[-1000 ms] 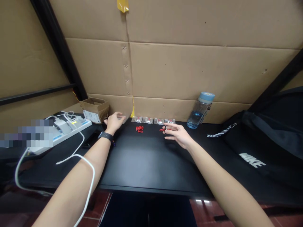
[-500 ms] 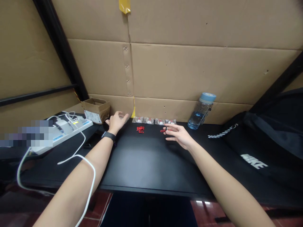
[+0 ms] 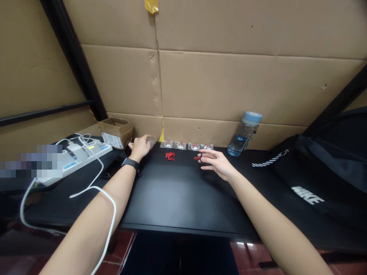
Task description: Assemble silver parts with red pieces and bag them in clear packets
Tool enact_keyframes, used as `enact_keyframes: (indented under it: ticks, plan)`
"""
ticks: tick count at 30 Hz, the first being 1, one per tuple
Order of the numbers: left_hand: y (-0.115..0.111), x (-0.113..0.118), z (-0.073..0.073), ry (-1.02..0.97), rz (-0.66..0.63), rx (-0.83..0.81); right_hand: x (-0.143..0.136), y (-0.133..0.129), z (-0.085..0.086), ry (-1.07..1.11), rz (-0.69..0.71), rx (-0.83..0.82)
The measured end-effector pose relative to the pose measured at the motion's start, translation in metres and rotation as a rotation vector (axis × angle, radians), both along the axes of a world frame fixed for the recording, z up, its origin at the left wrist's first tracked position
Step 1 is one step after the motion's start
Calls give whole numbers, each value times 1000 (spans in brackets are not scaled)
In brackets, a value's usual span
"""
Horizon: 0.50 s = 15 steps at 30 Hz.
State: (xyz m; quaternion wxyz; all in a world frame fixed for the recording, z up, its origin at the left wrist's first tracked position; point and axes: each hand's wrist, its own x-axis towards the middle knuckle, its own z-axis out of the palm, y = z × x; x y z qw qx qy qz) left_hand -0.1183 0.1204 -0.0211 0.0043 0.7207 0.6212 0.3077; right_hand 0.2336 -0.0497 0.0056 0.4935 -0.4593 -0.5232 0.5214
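My left hand (image 3: pixel 140 148), with a dark watch (image 3: pixel 130 163) on its wrist, reaches to the back of the black table, beside the small cardboard box (image 3: pixel 118 133). Motion smears its fingers, so any hold is unclear. My right hand (image 3: pixel 215 162) has its fingers apart, right by a red cord loop (image 3: pixel 197 157) and a small black ring-like piece (image 3: pixel 201 155). I see no firm grip on either. Between the hands lies a small pile of red cords (image 3: pixel 170 156). Behind it, several small clear packets (image 3: pixel 181 145) with round silvery and red contents form a row along the wall.
A blue-lidded water bottle (image 3: pixel 243 133) stands at the back right, beside a black bag (image 3: pixel 318 172) with a striped strap (image 3: pixel 269 159). To the left lies a white power strip (image 3: pixel 86 156); a white cable (image 3: pixel 113 206) crosses over my left forearm. Cardboard walls (image 3: pixel 215 88) surround the table.
My left hand has shifted slightly left, and its fingers are more smeared. My right hand, the red cords and the packets have stayed nearly in place.
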Motion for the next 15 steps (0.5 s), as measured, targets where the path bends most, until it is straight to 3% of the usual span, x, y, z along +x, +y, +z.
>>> enact_keyframes:
  ticks: [6, 11, 15]
  plan:
    - [-4, -3, 8, -112, 172, -54, 0, 0, 1, -3, 0, -1]
    - [1, -11, 4, -199, 194, -71, 1, 0, 2, -9, 9, 8]
    - [0, -14, 5, -134, 166, -71, 1, 0, 1, -14, 8, 7]
